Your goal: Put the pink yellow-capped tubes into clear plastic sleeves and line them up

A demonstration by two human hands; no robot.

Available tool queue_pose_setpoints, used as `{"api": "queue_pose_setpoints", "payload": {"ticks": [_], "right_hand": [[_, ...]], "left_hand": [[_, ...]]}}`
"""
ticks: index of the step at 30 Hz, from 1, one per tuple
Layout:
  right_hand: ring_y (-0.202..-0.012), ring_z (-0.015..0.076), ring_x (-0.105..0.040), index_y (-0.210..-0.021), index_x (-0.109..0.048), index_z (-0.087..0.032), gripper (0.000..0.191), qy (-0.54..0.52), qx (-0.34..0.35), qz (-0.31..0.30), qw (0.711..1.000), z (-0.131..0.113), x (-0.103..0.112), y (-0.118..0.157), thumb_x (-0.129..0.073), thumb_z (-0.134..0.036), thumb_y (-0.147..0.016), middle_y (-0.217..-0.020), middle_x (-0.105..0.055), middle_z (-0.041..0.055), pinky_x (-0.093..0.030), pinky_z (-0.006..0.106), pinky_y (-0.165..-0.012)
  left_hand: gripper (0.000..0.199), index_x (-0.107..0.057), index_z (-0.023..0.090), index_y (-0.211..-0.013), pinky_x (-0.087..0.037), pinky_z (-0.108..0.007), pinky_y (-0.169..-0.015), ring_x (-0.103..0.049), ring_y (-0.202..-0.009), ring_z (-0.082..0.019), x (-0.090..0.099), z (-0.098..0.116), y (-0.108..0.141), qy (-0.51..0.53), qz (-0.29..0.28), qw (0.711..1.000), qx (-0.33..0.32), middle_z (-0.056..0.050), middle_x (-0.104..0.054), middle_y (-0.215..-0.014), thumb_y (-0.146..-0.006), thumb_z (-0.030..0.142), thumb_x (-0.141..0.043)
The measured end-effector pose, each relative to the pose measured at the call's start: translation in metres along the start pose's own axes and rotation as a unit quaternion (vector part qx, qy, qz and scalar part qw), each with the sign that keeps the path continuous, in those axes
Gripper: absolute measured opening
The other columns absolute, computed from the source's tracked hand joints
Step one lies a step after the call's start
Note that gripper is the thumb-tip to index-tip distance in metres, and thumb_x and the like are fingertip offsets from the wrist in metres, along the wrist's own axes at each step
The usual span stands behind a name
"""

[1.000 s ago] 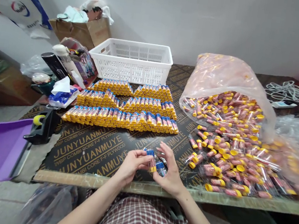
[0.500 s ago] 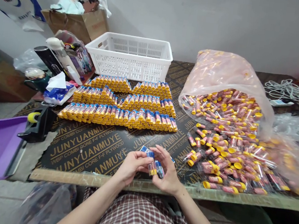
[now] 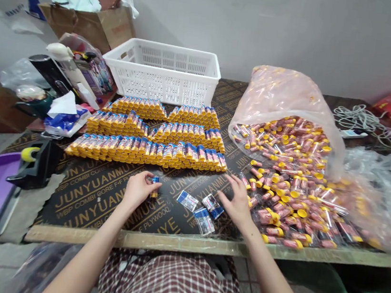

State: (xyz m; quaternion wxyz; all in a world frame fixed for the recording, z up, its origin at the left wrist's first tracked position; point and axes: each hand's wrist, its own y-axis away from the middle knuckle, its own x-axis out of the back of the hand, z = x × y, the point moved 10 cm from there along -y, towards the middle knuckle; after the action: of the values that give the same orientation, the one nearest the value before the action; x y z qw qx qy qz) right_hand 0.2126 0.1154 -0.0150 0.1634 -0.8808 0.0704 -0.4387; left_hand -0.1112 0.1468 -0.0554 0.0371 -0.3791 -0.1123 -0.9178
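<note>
Pinching a labelled tube [image 3: 154, 187], left hand [image 3: 137, 189] near the plywood board's [image 3: 89, 209] front edge, right hand [image 3: 236, 205] spread beside loose packets [image 3: 187, 200].

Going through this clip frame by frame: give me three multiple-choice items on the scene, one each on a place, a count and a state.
1. Where is the white plastic basket?
A) On the purple tray
B) Behind the rows of tubes
C) Inside the clear bag

2. How many blue-labelled packs lie on the plywood board between the left hand and right hand?
A) One
B) Six
C) Three

3. What state is the right hand in?
A) Open, holding nothing
B) Gripping a pack
C) Clenched in a fist

1: B, it stands beyond the rows.
2: C, three lie apart.
3: A, its fingers are spread and empty.
</note>
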Motion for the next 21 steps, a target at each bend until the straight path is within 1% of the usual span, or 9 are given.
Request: {"api": "queue_pose_setpoints", "payload": {"ticks": [3, 5, 7, 8, 10, 11, 13, 18, 21], "right_hand": [[-0.108, 0.0314, -0.046, -0.114, -0.057, -0.014, 0.041, 0.153, -0.047, 0.015, 0.987, 0.05, 0.01, -0.012, -0.054, -0.034, -0.079, -0.118, -0.054, 0.0162, -0.039, 0.049, -0.087], [-0.104, 0.0321, -0.046, -0.113, -0.058, -0.015, 0.038, 0.228, -0.063, -0.001, 0.972, 0.071, 0.013, -0.018, -0.05, -0.035, -0.081, -0.113, -0.058, 0.0152, -0.036, 0.049, -0.083], [-0.101, 0.0317, -0.045, -0.111, -0.058, -0.015, 0.036, 0.27, -0.067, -0.024, 0.96, 0.081, 0.012, -0.023, -0.048, -0.034, -0.082, -0.105, -0.063, 0.0133, -0.032, 0.049, -0.082], [-0.099, 0.0314, -0.044, -0.11, -0.059, -0.016, 0.034, 0.281, -0.068, -0.034, 0.957, 0.084, 0.012, -0.026, -0.048, -0.032, -0.082, -0.1, -0.064, 0.0129, -0.031, 0.048, -0.082], [-0.096, 0.031, -0.044, -0.106, -0.06, -0.016, 0.031, 0.287, -0.065, -0.045, 0.955, 0.085, 0.01, -0.03, -0.048, -0.028, -0.08, -0.092, -0.065, 0.0128, -0.029, 0.047, -0.081], [-0.095, 0.0308, -0.044, -0.105, -0.06, -0.016, 0.03, 0.286, -0.062, -0.047, 0.955, 0.085, 0.01, -0.032, -0.048, -0.025, -0.079, -0.089, -0.065, 0.0128, -0.029, 0.047, -0.08], [-0.094, 0.0302, -0.044, -0.103, -0.061, -0.016, 0.029, 0.283, -0.057, -0.049, 0.956, 0.084, 0.008, -0.033, -0.047, -0.019, -0.078, -0.086, -0.065, 0.0124, -0.028, 0.046, -0.081], [-0.095, 0.0274, -0.049, -0.112, -0.058, -0.017, 0.034, 0.255, -0.039, -0.035, 0.966, 0.068, 0.007, -0.03, -0.043, -0.018, -0.082, -0.094, -0.061, 0.0111, -0.031, 0.045, -0.086], [-0.09, 0.0227, -0.053, -0.117, -0.056, -0.017, 0.036, 0.148, -0.018, -0.015, 0.989, 0.042, 0.006, -0.021, -0.042, -0.021, -0.085, -0.097, -0.057, 0.0098, -0.039, 0.038, -0.084]], "left_hand": [[0.033, -0.064, 0.017, -0.09, -0.043, -0.029, -0.065, -0.062, -0.076, -0.023, 0.007, -0.003, -0.006, -0.151, 0.002, 0.988, -0.014, -0.007, -0.068, -0.075, -0.068, 0.042, -0.066], [0.032, -0.063, 0.019, -0.093, -0.042, -0.029, -0.07, -0.06, -0.086, -0.024, 0.01, 0.014, 0.005, -0.207, 0.065, 0.975, -0.047, -0.009, -0.067, -0.087, -0.074, 0.044, -0.06], [0.027, -0.062, 0.019, -0.091, -0.04, -0.029, -0.074, -0.059, -0.09, -0.023, -0.001, 0.039, 0.022, -0.212, 0.106, 0.966, -0.098, -0.009, -0.065, -0.093, -0.08, 0.042, -0.055], [0.025, -0.062, 0.02, -0.087, -0.039, -0.028, -0.074, -0.059, -0.087, -0.022, -0.017, 0.047, 0.029, -0.198, 0.084, 0.97, -0.116, -0.008, -0.065, -0.091, -0.08, 0.042, -0.054], [0.025, -0.061, 0.019, -0.081, -0.038, -0.027, -0.067, -0.059, -0.078, -0.02, -0.052, 0.051, 0.037, -0.174, 0.005, 0.978, -0.113, -0.006, -0.064, -0.084, -0.077, 0.044, -0.059], [0.025, -0.061, 0.019, -0.08, -0.038, -0.026, -0.066, -0.059, -0.077, -0.019, -0.064, 0.05, 0.04, -0.168, -0.015, 0.981, -0.1, -0.005, -0.064, -0.084, -0.075, 0.044, -0.062], [0.022, -0.061, 0.019, -0.082, -0.036, -0.025, -0.064, -0.059, -0.076, -0.018, -0.078, 0.045, 0.041, -0.16, -0.025, 0.983, -0.082, -0.005, -0.063, -0.086, -0.074, 0.039, -0.064], [0.01, -0.063, 0.019, -0.077, -0.035, -0.025, -0.065, -0.059, -0.075, -0.017, -0.08, 0.04, 0.038, -0.146, -0.019, 0.985, -0.085, -0.004, -0.064, -0.081, -0.079, 0.028, -0.059], [0.012, -0.064, 0.02, -0.072, -0.034, -0.026, -0.065, -0.059, -0.076, -0.018, -0.079, 0.04, 0.037, -0.148, -0.02, 0.985, -0.083, -0.004, -0.064, -0.079, -0.08, 0.027, -0.058]]}}
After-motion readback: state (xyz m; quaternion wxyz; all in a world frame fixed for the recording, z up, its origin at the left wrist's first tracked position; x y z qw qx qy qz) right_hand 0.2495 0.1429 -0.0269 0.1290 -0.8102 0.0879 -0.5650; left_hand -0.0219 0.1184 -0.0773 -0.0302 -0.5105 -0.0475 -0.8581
